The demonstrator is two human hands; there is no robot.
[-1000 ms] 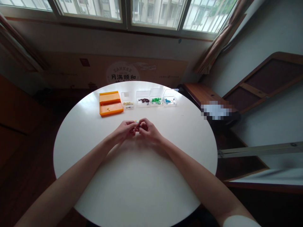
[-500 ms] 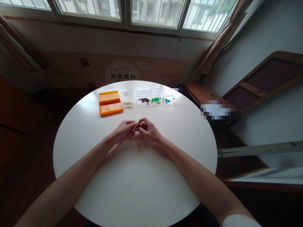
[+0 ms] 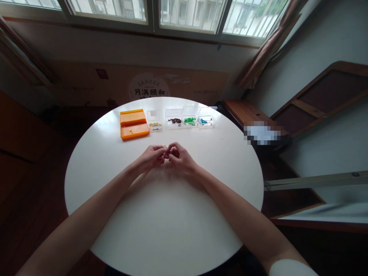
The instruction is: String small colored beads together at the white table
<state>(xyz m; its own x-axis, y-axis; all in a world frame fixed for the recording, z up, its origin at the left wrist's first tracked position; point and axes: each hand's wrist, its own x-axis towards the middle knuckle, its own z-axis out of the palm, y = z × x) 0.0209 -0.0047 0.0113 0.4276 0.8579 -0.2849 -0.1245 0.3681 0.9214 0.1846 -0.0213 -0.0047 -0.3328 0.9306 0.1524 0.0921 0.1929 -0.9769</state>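
Above the middle of the white round table (image 3: 166,214), my two hands meet at the fingertips. My left hand (image 3: 153,155) is closed, thumb and fingers pinching a tiny yellow-and-blue piece (image 3: 166,147). From the right, my right hand (image 3: 179,156) pinches at the same spot, its thumb and forefinger curled onto the blue end. Fingers cover most of the piece, and its exact kind is too small to make out. Beyond my left hand lies an orange tray (image 3: 135,135) with a few yellow bits in its front part.
Clear lidded boxes stand open in a row at the back: one with pale yellow pieces (image 3: 155,124), then dark brown pieces (image 3: 175,121), green pieces (image 3: 189,121) and blue pieces (image 3: 204,121). A wooden chair (image 3: 244,111) stands beyond the table's right edge.
Hardly anything differs. Both hands keep their pinch on the small piece, and the view has shifted very slightly.
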